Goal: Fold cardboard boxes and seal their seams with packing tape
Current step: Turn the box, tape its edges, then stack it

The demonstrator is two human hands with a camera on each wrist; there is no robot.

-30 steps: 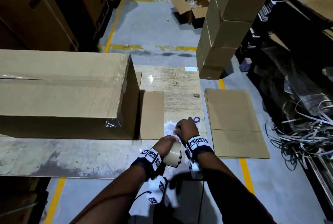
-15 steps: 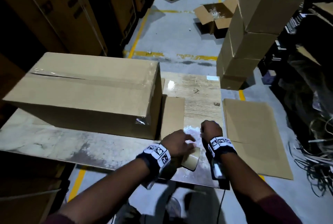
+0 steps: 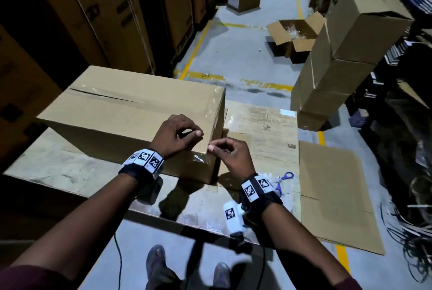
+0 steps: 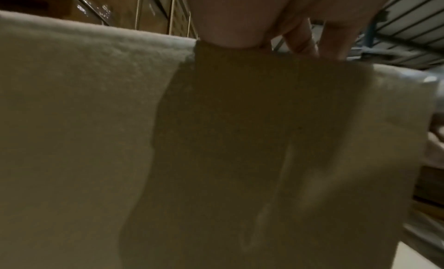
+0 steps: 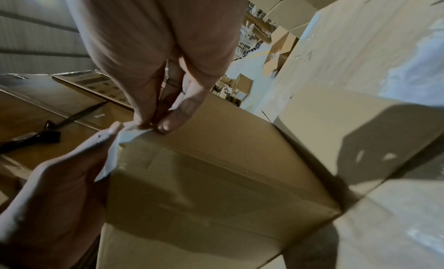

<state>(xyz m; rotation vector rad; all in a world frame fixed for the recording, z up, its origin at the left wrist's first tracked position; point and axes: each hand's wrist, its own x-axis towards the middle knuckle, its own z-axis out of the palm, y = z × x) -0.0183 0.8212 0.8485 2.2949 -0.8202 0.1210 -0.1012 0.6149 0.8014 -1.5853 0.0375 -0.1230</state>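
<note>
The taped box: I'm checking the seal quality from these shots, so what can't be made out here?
- Head view: the box hides its own far side and bottom, and the left hand and right hand cover the near corner.
- Left wrist view: blurred cardboard fills the frame; no seam is readable.
- Right wrist view: the clear tape is pinched at the edge; its roll is not in view.

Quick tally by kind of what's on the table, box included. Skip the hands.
Box: 1
Tape strip on the box corner: 1
Scissors: 1
Flat cardboard piece beside the box: 1
White label: 1
Total: 5
The clear scraps by the scissors are too blurred to count.
</note>
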